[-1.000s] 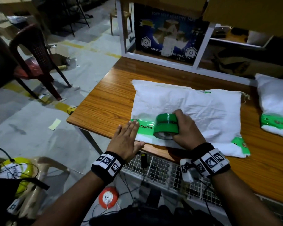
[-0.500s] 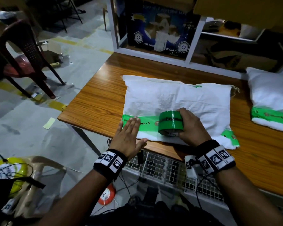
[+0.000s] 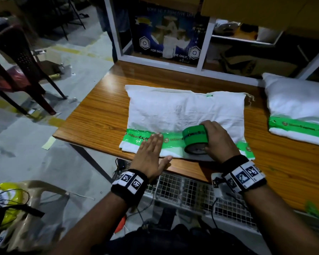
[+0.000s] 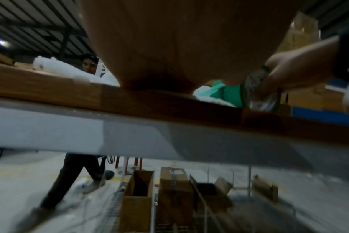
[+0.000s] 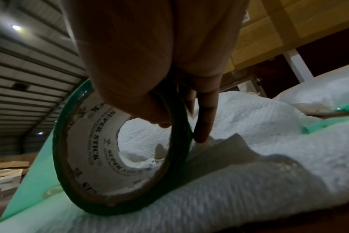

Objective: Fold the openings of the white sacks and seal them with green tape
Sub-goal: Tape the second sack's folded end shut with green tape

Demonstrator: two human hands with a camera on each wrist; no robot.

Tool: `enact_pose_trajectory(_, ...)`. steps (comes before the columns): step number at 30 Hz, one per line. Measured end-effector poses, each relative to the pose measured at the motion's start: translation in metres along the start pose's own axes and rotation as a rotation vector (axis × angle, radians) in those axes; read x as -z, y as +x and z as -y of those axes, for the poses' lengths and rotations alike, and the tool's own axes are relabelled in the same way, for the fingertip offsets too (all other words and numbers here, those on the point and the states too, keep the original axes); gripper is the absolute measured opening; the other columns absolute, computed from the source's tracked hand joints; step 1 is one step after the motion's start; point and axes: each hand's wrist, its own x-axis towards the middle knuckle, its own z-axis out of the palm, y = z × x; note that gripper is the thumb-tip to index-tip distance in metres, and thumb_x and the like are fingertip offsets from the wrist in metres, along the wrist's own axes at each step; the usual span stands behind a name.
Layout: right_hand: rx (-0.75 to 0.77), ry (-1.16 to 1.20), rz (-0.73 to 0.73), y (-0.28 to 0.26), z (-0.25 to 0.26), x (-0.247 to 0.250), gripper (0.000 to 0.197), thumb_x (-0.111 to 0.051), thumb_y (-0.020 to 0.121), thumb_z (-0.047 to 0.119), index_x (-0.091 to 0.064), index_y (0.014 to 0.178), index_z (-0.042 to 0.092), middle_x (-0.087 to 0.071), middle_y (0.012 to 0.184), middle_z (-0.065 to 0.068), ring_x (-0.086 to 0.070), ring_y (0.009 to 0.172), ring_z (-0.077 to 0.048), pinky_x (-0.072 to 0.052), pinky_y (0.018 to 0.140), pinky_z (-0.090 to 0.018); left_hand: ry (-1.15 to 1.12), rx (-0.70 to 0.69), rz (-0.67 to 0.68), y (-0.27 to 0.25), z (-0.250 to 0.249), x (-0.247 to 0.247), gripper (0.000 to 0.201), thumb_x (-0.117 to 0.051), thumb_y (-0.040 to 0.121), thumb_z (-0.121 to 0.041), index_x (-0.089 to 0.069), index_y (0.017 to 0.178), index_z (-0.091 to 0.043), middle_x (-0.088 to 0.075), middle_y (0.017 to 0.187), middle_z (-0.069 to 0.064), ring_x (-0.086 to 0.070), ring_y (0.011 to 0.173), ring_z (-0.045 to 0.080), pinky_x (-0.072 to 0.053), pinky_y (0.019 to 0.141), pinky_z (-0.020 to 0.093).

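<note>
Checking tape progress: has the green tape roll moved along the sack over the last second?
Yes. The green tape roll has travelled rightward along the white sack, away from its left edge, leaving more laid tape behind it.

The right hand (image 3: 218, 139) hides the tape roll's (image 3: 195, 139) far side — a second sack (image 3: 298, 100) is cut off at the frame edge.

The green tape strip (image 3: 145, 138) reads "udaanExpress", the tape roll core (image 5: 94, 141) "SUPER STICK", the blue box (image 3: 166, 41) "FOR INDUSTRIAL USE ONLY".
</note>
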Motion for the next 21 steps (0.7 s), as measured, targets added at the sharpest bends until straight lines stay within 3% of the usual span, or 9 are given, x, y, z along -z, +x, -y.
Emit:
enact_pose_trajectory(3,0.007,-0.11,-0.02,-0.007,-0.011,0.007,0.065,-0.083,0.066,0.007,-0.049,0.122,0.013,-0.05,0.115,-0.011,-0.051,0.107,-0.034,-0.049,0.078,-0.042,0.036,-0.029,-0.032,-0.004,0.015,-0.003,0.082,-0.011,0.095,-0.066,0.001,0.159,-0.017,0.003,0.166,0.0,0.004,0.153,0.014,-0.009,0.125,0.04)
enact_pose_trajectory(7,0.028,-0.246,-0.086,-0.019,-0.018,0.011,0.058,-0.079,0.072,0.008,-0.049,0.121,0.011,-0.049,0.112,-0.013,-0.049,0.103,-0.037,-0.049,0.066,-0.046,0.077,-0.011,-0.027,-0.003,0.01,-0.002,0.084,-0.007,0.093,-0.07,0.006,0.158,-0.018,0.008,0.164,-0.002,0.007,0.152,0.014,-0.004,0.125,0.038)
enact_pose_trajectory(11,-0.05,-0.067,-0.095,-0.019,-0.012,0.012,0.083,-0.082,0.064,0.004,-0.046,0.137,0.013,-0.05,0.125,-0.015,-0.05,0.113,-0.037,-0.048,0.083,-0.042,0.094,0.028,-0.014,-0.005,0.0,0.003,0.084,-0.005,0.093,-0.07,0.012,0.157,-0.019,0.014,0.164,-0.002,0.015,0.151,0.015,0.005,0.123,0.041)
enact_pose_trajectory(13,-0.071,0.112,-0.096,-0.022,-0.012,0.009,0.085,-0.084,0.062,0.004,-0.047,0.139,0.013,-0.051,0.128,-0.014,-0.051,0.115,-0.032,-0.045,0.089,-0.036,0.067,-0.049,-0.04,0.0,-0.018,0.004,0.083,-0.01,0.095,-0.068,0.011,0.157,-0.017,0.014,0.164,0.0,0.013,0.152,0.016,0.003,0.124,0.041)
enact_pose_trajectory(18,-0.031,0.108,-0.087,-0.022,-0.015,0.0,0.079,-0.075,0.059,-0.007,-0.049,0.131,0.011,-0.052,0.123,-0.014,-0.053,0.112,-0.035,-0.049,0.089,-0.04,0.0,-0.068,0.004,0.012,-0.039,-0.01,0.093,-0.006,0.088,-0.072,0.006,0.158,-0.013,0.009,0.165,0.004,0.003,0.153,0.017,0.005,0.12,0.029)
enact_pose_trajectory(21,0.03,-0.052,-0.097,-0.025,-0.021,0.01,0.076,-0.086,0.062,0.012,-0.048,0.128,0.013,-0.054,0.118,-0.011,-0.053,0.104,-0.034,-0.05,0.078,-0.043,0.056,-0.094,0.011,0.011,-0.033,-0.012,0.096,0.005,0.085,-0.077,0.008,0.158,-0.015,0.01,0.165,0.002,0.005,0.153,0.015,0.001,0.124,0.034)
